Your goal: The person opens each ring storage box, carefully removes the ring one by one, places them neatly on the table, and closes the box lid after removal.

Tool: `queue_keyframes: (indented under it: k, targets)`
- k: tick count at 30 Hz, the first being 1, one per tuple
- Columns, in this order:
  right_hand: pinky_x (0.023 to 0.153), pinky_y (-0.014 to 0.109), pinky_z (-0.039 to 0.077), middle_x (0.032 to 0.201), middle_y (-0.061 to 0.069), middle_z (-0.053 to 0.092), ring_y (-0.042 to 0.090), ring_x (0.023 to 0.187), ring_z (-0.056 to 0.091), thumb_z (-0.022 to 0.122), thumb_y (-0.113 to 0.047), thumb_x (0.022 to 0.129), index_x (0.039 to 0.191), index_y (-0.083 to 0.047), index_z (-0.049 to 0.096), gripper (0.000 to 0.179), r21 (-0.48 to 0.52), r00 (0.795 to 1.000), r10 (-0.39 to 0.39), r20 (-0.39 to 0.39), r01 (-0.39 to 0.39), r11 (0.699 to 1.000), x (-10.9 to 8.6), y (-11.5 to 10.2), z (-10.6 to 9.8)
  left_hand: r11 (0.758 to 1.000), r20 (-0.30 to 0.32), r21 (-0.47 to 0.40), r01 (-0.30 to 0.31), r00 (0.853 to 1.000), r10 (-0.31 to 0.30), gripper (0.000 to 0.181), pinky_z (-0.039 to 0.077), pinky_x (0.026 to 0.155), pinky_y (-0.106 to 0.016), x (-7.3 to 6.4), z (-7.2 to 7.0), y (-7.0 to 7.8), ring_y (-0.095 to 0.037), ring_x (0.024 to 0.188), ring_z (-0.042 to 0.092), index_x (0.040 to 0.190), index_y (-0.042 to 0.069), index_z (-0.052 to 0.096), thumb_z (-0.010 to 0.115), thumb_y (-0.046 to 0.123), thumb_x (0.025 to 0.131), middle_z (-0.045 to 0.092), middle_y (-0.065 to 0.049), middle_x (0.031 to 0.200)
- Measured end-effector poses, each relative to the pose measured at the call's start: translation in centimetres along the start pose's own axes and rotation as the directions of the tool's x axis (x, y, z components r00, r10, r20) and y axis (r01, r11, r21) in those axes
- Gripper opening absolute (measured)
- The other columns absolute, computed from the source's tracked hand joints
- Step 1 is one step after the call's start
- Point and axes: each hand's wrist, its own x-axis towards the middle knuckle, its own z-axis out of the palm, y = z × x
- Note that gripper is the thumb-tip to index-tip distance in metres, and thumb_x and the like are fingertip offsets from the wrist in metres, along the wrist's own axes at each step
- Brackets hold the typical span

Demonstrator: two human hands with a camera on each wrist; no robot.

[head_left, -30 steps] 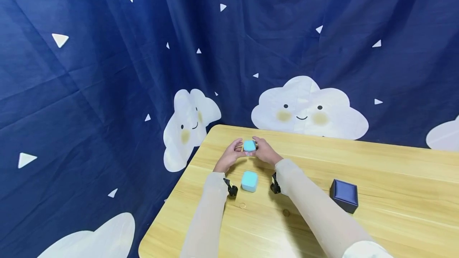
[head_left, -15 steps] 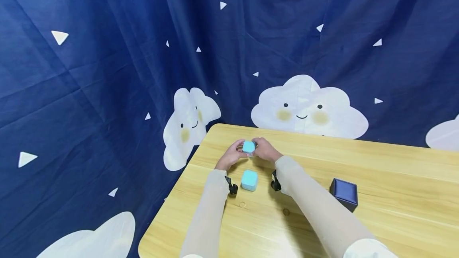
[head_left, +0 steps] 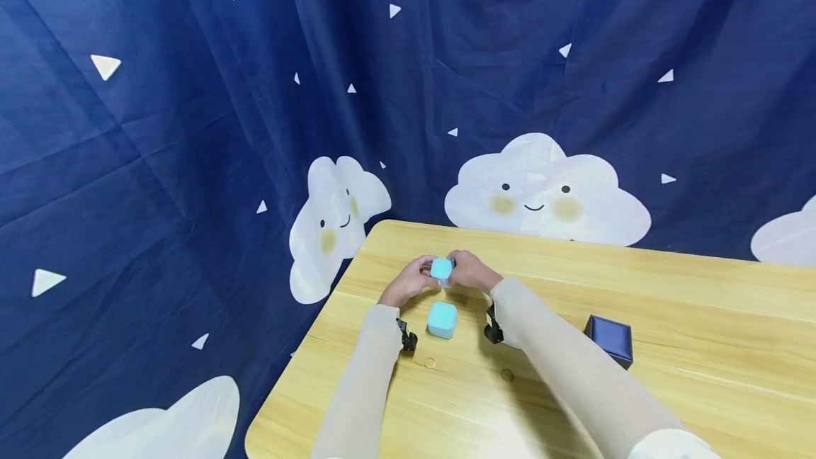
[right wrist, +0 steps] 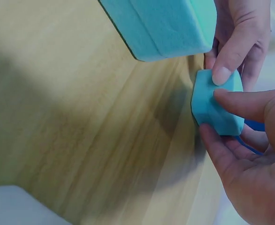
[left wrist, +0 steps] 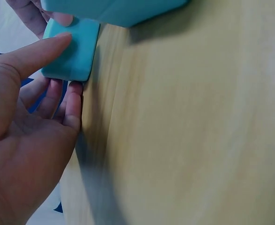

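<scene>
Both hands are on a small turquoise box with rounded corners, a ring box by its look, near the table's far left corner. My left hand holds its left side, thumb on the near face and fingers behind, as the left wrist view shows. On the right side my right hand grips it the same way, both thumbs lying close together on the near face. Whether the box touches the tabletop, I cannot tell. Between the forearms stands a second turquoise box, untouched.
Two thin rings lie on the wooden table: a gold-coloured ring by the left forearm and a darker-looking ring by the right one. Right of the right forearm stands a navy box. A blue cloud-print curtain hangs behind.
The held turquoise box and both hands have come slightly toward me. The fingers have drawn in closer around it. The second turquoise box, the rings and the navy box have stayed put.
</scene>
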Motion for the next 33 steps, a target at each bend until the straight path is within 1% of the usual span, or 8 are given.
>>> queue_keyframes:
  k: [4,8,15,21,28,30,33]
  targets:
    - [0.084,0.036,0.049,0.112,0.015,0.062,0.024,0.093,0.056,0.07,0.005,0.074,0.121,0.005,0.055,0.049,0.06,1.0,0.022,0.01,-0.023,0.998,-0.7,0.0,0.0,1.0,0.012,-0.004,-0.002,1.0,0.002,0.061,0.048,0.091,-0.034,-0.4,0.2,0.0,-0.023,0.107,0.054,0.138,0.011,0.045,0.069,0.001,0.083,0.055,-0.008,0.122]
    - [0.082,0.035,0.048,0.11,0.014,0.061,0.024,0.092,0.055,0.069,0.006,0.074,0.12,0.003,0.054,0.048,0.11,0.999,0.043,0.021,-0.045,0.993,-1.3,0.1,0.0,1.0,0.027,-0.006,-0.004,1.0,0.004,0.058,0.048,0.091,-0.034,-0.7,0.3,0.2,-0.023,0.106,0.053,0.135,0.012,0.048,0.07,0.002,0.082,0.056,-0.007,0.119]
    - [0.087,0.036,0.047,0.115,0.015,0.059,0.024,0.096,0.054,0.069,0.007,0.074,0.124,0.003,0.052,0.053,0.177,0.998,0.062,0.031,-0.067,0.982,-1.9,0.5,0.0,0.999,0.051,-0.049,-0.011,0.999,0.014,0.058,0.049,0.09,-0.032,-0.9,0.5,0.0,-0.021,0.105,0.055,0.134,0.009,0.049,0.071,0.0,0.082,0.057,-0.007,0.118]
    - [0.089,0.037,0.048,0.116,0.016,0.057,0.025,0.098,0.055,0.07,0.007,0.075,0.127,0.004,0.049,0.056,0.222,0.995,0.091,0.041,-0.098,0.97,-2.3,0.9,-0.2,0.998,0.087,-0.061,-0.015,0.996,0.02,0.055,0.05,0.089,-0.032,-0.9,0.6,-0.1,-0.02,0.103,0.056,0.134,0.011,0.05,0.069,0.001,0.083,0.057,-0.006,0.12]
    - [0.091,0.038,0.047,0.117,0.017,0.054,0.026,0.101,0.053,0.072,0.002,0.075,0.129,0.006,0.046,0.06,0.263,0.991,0.121,0.052,-0.13,0.956,-2.8,1.4,-0.7,0.997,0.122,-0.069,-0.021,0.992,0.03,0.056,0.05,0.089,-0.033,-0.8,0.7,-0.1,-0.021,0.105,0.055,0.133,0.012,0.05,0.072,0.005,0.082,0.056,-0.005,0.121]
    - [0.09,0.037,0.047,0.117,0.017,0.054,0.026,0.1,0.053,0.072,0.003,0.075,0.13,0.006,0.046,0.061,0.282,0.99,0.123,0.063,-0.136,0.95,-3.0,1.6,-0.8,0.997,0.135,-0.072,-0.021,0.99,0.031,0.056,0.05,0.09,-0.033,-0.9,0.7,0.0,-0.021,0.106,0.055,0.133,0.012,0.05,0.072,0.005,0.082,0.056,-0.006,0.121]
    - [0.088,0.036,0.048,0.116,0.017,0.053,0.026,0.099,0.053,0.072,0.003,0.075,0.129,0.006,0.046,0.06,0.327,0.987,0.134,0.083,-0.154,0.932,-3.1,2.0,-0.8,0.997,0.148,-0.071,-0.021,0.988,0.031,0.056,0.05,0.091,-0.033,-1.0,0.8,0.2,-0.021,0.107,0.055,0.134,0.012,0.05,0.072,0.005,0.083,0.056,-0.005,0.122]
